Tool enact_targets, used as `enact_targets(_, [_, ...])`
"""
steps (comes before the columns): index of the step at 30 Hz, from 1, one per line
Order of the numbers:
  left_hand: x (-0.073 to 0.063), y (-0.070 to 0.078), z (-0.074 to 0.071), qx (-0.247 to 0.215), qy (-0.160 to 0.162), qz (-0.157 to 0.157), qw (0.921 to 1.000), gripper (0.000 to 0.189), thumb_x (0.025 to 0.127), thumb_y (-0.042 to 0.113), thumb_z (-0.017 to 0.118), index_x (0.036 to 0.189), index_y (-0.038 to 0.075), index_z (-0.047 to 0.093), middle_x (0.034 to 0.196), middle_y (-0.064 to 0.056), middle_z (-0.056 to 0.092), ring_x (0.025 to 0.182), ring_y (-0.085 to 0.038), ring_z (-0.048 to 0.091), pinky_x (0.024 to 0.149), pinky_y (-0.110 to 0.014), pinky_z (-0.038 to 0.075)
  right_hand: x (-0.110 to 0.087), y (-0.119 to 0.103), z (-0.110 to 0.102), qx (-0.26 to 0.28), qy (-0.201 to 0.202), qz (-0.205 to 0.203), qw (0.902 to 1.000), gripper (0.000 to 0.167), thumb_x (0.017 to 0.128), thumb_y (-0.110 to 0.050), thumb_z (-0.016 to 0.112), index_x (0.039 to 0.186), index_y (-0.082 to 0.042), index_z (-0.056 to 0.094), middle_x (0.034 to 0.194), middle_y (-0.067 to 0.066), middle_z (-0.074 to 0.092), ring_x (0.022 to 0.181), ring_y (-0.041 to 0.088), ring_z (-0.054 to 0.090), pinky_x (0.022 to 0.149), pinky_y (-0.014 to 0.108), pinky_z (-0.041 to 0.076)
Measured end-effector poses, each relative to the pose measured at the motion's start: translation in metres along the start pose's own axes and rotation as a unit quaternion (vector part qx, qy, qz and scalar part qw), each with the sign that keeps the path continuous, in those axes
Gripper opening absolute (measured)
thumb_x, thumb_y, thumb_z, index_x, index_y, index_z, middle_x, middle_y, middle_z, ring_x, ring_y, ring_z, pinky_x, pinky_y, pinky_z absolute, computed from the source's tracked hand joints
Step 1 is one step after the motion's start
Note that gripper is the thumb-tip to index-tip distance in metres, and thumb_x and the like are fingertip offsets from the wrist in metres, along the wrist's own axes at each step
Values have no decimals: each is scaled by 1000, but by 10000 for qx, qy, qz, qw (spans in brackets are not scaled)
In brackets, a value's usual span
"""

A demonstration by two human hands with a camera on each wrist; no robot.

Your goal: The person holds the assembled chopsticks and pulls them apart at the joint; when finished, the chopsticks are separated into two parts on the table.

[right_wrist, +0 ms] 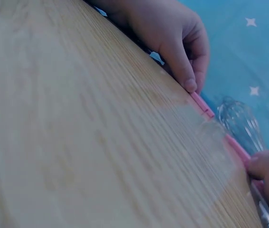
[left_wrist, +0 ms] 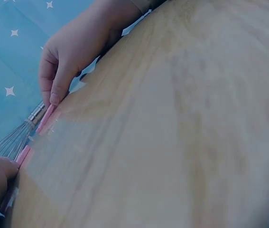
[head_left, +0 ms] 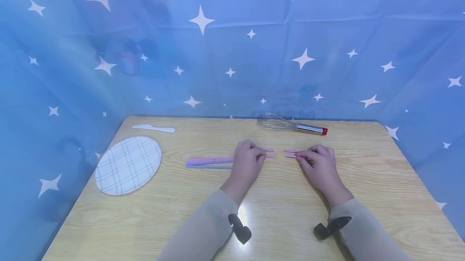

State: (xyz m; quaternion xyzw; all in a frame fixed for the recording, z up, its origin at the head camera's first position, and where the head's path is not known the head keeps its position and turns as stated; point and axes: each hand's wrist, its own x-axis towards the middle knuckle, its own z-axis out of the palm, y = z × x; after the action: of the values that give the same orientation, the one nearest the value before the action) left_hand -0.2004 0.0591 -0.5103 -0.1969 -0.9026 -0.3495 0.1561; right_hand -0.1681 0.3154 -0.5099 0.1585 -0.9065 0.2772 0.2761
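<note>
In the head view my left hand point(head_left: 248, 160) pinches a slim pink chopstick point(head_left: 269, 156) between thumb and finger, low over the table. A second pink chopstick point(head_left: 268, 149) lies parallel just behind it, partly under the fingers. Facing it across a small gap, my right hand point(head_left: 319, 163) pinches the end of another pink chopstick point(head_left: 289, 156), with one more pink chopstick point(head_left: 290, 151) behind. The hands cover the rest of these lengths. Left of my left hand lie several pink, purple and blue chopsticks point(head_left: 208, 163) side by side, their right ends hidden by that hand.
A wire whisk point(head_left: 277, 123) with a red-tipped handle lies behind the hands near the table's back edge. At the left are a white checked oval plate point(head_left: 127, 166) and a white knife point(head_left: 154, 128). A blue starred curtain point(head_left: 232, 51) surrounds the wooden table point(head_left: 283, 220).
</note>
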Motion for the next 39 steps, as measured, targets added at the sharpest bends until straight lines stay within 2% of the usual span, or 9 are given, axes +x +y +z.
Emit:
enact_targets(10, [1,-1,0,-238,-7,-273,9993,6,92,15,84,94,21,84,101,5,54,100,-15,49,87,-31,44,1,1,1,-46,-56,92,9999,16,83,3,88,96,-5,85,93,14,62,90,33,53,90,55,33])
enact_targets(17, [1,0,2,-70,85,-256,9996,6,92,17,85,93,23,84,103,6,55,101,-15,49,94,-37,41,1,2,1,5,-125,250,9996,15,83,3,87,94,-6,84,95,14,62,93,34,52,91,56,32])
enact_targets(24, [1,0,1,129,1,-265,9996,5,94,22,84,96,26,83,105,9,55,105,-14,48,102,-42,37,2,-1,0,87,-102,600,9981,11,85,2,86,92,-6,82,95,13,61,94,33,53,97,59,29])
enact_targets(32, [2,0,1,327,-193,-269,9989,6,95,25,83,99,29,82,108,10,55,108,-14,47,100,-41,37,3,-2,-1,81,-28,718,9974,9,86,1,86,92,-4,81,90,13,64,94,32,53,96,59,29])
enact_targets(39, [3,0,1,289,-122,-260,9992,5,95,25,83,98,29,82,107,10,56,107,-14,48,99,-41,38,5,-3,1,60,128,735,9972,11,84,2,88,89,-3,79,86,12,65,91,31,55,95,58,30])
